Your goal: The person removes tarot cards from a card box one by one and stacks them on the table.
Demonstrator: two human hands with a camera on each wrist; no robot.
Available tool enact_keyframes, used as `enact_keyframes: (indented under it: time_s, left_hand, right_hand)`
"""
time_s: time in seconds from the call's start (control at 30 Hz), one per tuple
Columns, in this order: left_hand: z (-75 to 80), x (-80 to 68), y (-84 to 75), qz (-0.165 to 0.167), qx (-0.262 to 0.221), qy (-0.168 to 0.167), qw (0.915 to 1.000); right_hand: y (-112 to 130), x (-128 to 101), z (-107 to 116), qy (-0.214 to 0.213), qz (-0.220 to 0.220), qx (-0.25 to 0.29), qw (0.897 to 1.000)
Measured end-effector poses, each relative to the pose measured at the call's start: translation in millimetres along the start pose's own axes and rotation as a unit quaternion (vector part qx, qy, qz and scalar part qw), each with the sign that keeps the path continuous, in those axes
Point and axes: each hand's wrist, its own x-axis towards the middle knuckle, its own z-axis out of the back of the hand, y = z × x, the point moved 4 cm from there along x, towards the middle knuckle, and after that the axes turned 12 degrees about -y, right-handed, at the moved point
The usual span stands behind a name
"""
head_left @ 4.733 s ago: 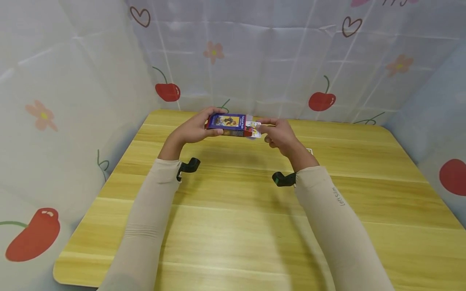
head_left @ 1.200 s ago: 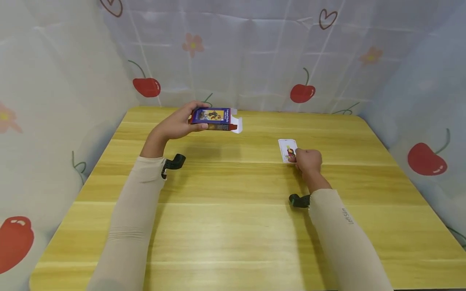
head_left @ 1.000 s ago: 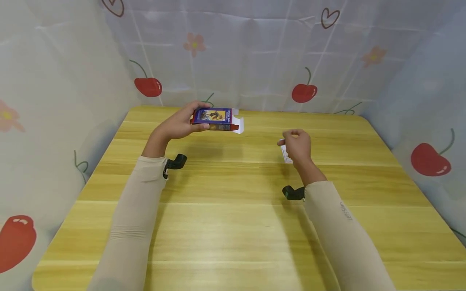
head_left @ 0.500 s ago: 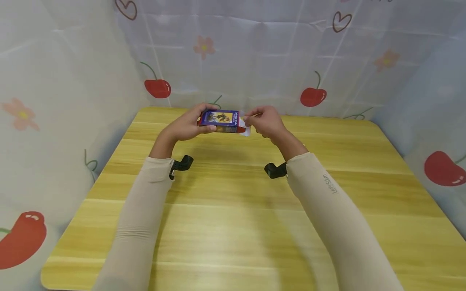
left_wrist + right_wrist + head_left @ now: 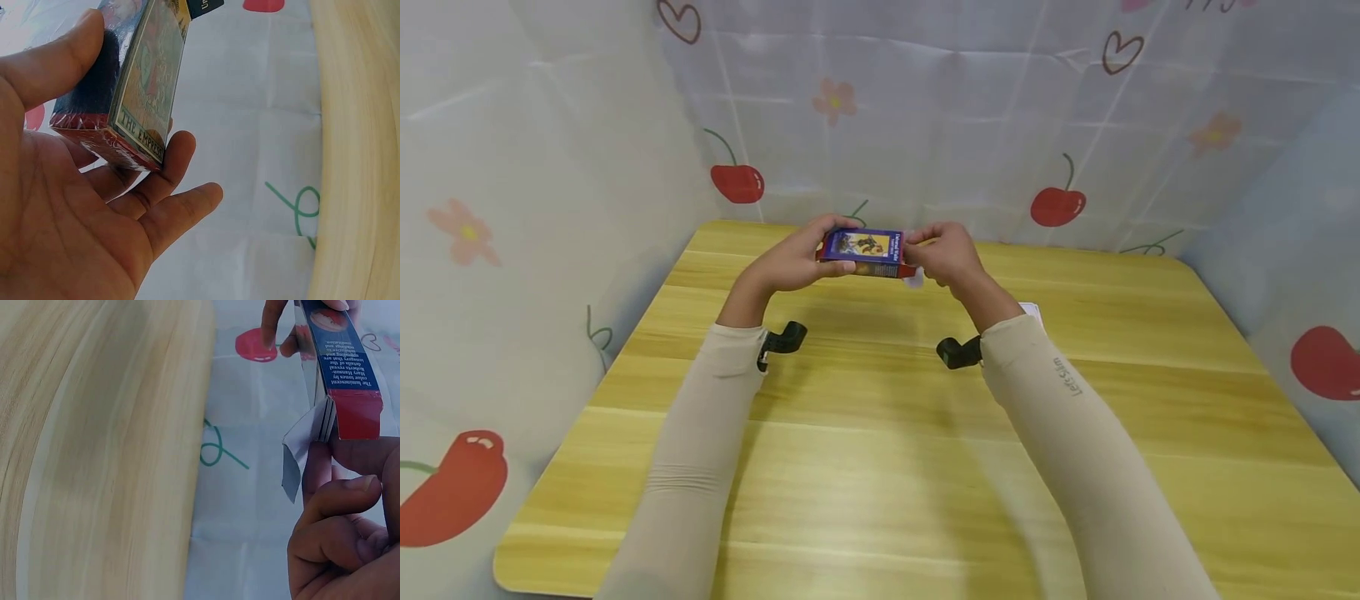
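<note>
A blue and red card box (image 5: 868, 252) hangs above the far part of the wooden table (image 5: 880, 467). My left hand (image 5: 816, 254) grips its closed end, thumb on one face and fingers under the other, as the left wrist view shows on the box (image 5: 134, 75) and the left hand (image 5: 94, 206). My right hand (image 5: 934, 252) has its fingers curled at the open end. In the right wrist view the white flap (image 5: 299, 450) hangs loose, card edges show in the mouth of the box (image 5: 342, 362), and the right hand's fingers (image 5: 340, 531) pinch there.
One white card (image 5: 1032, 310) lies face up on the table right of my right forearm, partly hidden by it. Cherry-print sheets (image 5: 970, 117) wall in the table at the back and on both sides. Bare wood stretches towards me.
My right hand left a card on the table at the right and came back left to the box's open end. The left hand has kept hold of the box throughout.
</note>
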Motion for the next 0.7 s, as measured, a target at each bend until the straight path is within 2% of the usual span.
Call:
enact_keyframes:
  time_s: [0.17, 0.37, 0.7]
  left_hand:
    - [0.6, -0.3, 0.7, -0.004, 0.006, 0.000, 1.0000]
    - [1.8, -0.8, 0.5, 0.008, 0.015, -0.004, 0.9999]
    - [1.5, -0.9, 2.9, 0.015, 0.012, -0.003, 0.9998]
  right_hand:
    - [-5, 2, 2, -0.003, -0.020, 0.025, 0.999]
    - [-13, 3, 14, 0.004, -0.023, 0.068, 0.997]
    - [-25, 2, 17, 0.053, -0.022, 0.101, 0.993]
